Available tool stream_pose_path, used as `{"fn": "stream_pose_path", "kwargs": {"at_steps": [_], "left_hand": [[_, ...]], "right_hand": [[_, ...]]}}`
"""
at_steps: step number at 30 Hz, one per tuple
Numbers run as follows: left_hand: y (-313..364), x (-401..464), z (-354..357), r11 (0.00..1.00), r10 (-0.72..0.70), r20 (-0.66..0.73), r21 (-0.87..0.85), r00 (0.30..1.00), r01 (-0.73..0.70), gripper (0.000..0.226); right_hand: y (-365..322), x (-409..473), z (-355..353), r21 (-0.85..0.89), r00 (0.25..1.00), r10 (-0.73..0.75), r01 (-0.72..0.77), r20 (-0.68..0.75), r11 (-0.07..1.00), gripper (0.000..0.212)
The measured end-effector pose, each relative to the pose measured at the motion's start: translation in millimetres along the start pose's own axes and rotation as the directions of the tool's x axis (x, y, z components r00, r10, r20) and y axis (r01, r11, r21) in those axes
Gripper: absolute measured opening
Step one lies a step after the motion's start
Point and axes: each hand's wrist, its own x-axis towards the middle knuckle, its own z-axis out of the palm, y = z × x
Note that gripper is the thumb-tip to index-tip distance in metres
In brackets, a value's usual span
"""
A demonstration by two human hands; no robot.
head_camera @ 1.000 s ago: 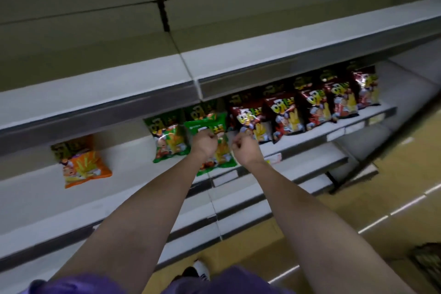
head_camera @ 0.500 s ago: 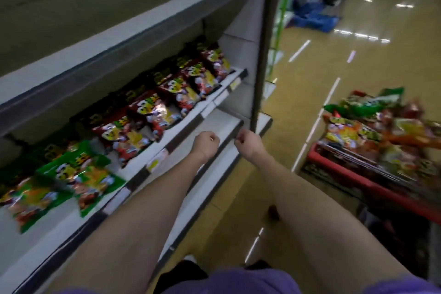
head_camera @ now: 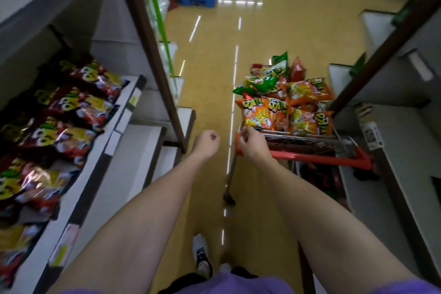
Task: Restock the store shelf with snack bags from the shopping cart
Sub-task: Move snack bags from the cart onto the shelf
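While your curled, empty left hand point(head_camera: 207, 142) waits, pinch the nearest orange bag point(head_camera: 256, 114) by its corner with your right hand point(head_camera: 251, 143), whose fingers already touch it at the cart point(head_camera: 317, 156) rim.

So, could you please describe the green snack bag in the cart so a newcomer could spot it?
Find the red shopping cart on the aisle's right. Its heap is mostly orange bags. The green bag lies on top at the far left.
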Motion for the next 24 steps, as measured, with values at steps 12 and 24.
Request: {"fn": "stream_pose_path", "kwargs": {"at_steps": [12,24], "left_hand": [[66.0,87.3,9.4,0.990,0.136,0.081,0.036,0.987,-0.139,0.021],[143.9,195.5,64.6,0.980,0.160,0.082,0.107,0.984,-0.168,0.018]], "right_hand": [[2.4,85.2,-52.8,-0.078,0.980,0.100,-0.114,-0.170,0.990,0.008],[72.4,211.1,-81.3,-0.056,0.959,0.165,-0.183,-0.232,0.982,0.012]]}}
